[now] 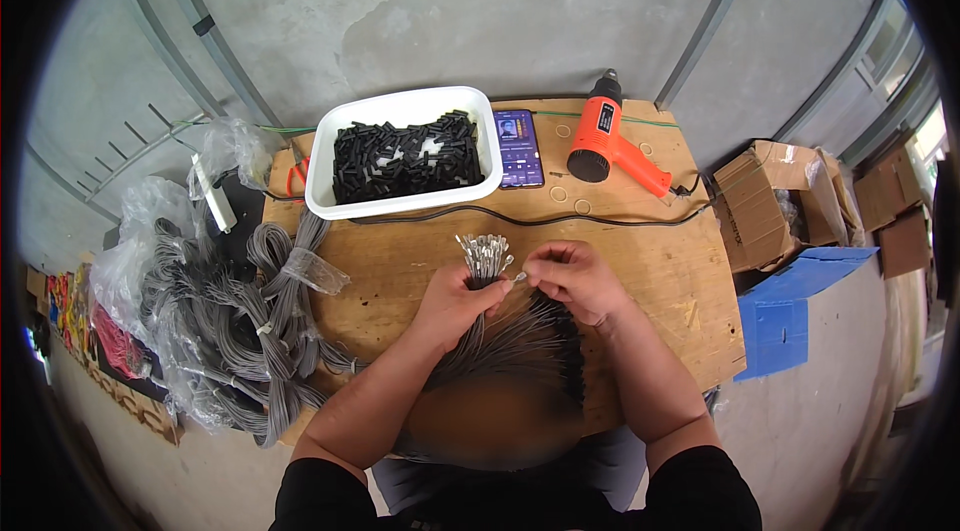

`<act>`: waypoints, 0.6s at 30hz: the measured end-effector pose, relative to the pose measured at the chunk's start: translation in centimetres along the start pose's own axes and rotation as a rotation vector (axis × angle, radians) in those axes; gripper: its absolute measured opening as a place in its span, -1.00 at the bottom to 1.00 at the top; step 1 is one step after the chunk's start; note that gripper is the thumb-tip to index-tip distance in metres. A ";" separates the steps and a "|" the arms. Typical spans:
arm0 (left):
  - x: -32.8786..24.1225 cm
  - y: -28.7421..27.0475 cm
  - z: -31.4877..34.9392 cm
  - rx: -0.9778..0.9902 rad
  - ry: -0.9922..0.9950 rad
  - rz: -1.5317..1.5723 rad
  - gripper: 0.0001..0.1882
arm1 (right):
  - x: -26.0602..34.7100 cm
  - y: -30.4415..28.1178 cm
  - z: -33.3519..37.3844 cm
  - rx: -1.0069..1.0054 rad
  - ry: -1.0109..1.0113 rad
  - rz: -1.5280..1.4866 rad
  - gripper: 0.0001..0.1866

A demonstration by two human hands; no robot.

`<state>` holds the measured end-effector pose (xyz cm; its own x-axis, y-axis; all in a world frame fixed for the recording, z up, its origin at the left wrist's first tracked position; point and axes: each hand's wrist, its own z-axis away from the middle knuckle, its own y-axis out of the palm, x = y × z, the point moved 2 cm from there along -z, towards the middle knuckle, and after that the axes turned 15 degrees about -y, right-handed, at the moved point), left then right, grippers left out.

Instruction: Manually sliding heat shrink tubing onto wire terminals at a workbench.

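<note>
In the middle of the wooden table, my left hand point(452, 305) is wrapped round a bundle of thin grey wires point(484, 253). Their silvery terminal ends fan out above my fist. Just to its right, my right hand point(575, 277) pinches one wire by its metal-tipped end point(520, 277), between thumb and forefinger. Below both hands, more grey wires point(505, 346) spread over the table toward my body. Black sleeves point(572, 356) line up along the right end of this spread. A blurred patch covers part of the wires near my lap.
Behind my hands stands a white tub point(318, 171) of black sleeves, beside a lit phone point(519, 156). An orange heat gun point(600, 131) lies back right, and a black cable point(600, 220) crosses the table. Coiled grey wires point(265, 331) pile up at left. Cardboard boxes point(755, 211) stand right.
</note>
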<state>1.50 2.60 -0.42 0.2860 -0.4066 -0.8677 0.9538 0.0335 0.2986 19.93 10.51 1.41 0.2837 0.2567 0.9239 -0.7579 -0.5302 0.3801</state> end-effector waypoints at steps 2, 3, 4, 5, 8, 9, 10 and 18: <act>0.1 0.0 -0.1 -0.008 -0.002 0.008 -0.90 | 0.6 -0.3 -0.2 -0.042 -0.009 -0.134 -0.85; 0.1 0.0 0.0 -0.023 -0.004 0.017 -0.89 | 0.8 -0.4 -0.3 -0.083 -0.017 -0.267 -0.84; 0.0 0.0 0.0 -0.038 -0.007 0.026 -0.89 | 0.6 -0.8 -0.3 -0.091 -0.016 -0.319 -0.82; 0.1 0.0 0.0 -0.038 -0.007 0.026 -0.89 | 0.5 -0.9 -0.4 -0.091 -0.017 -0.320 -0.82; 0.2 -0.1 -0.1 -0.052 -0.035 0.042 -0.89 | 0.3 -0.8 -0.6 -0.108 -0.037 -0.359 -0.82; 0.2 -0.1 -0.1 -0.051 -0.036 0.041 -0.89 | 0.2 -0.8 -0.6 -0.115 -0.039 -0.379 -0.82; 0.2 -0.1 0.0 -0.049 -0.037 0.040 -0.90 | 0.2 -0.8 -0.6 -0.122 -0.040 -0.399 -0.82; -0.1 0.1 0.0 -0.017 -0.021 0.028 -0.90 | -0.2 -1.9 -1.0 -0.204 -0.082 -0.482 -0.82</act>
<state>1.53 2.60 -0.35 0.3112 -0.4241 -0.8504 0.9468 0.0609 0.3161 20.72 12.25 0.45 0.6668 0.3640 0.6503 -0.6271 -0.1974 0.7535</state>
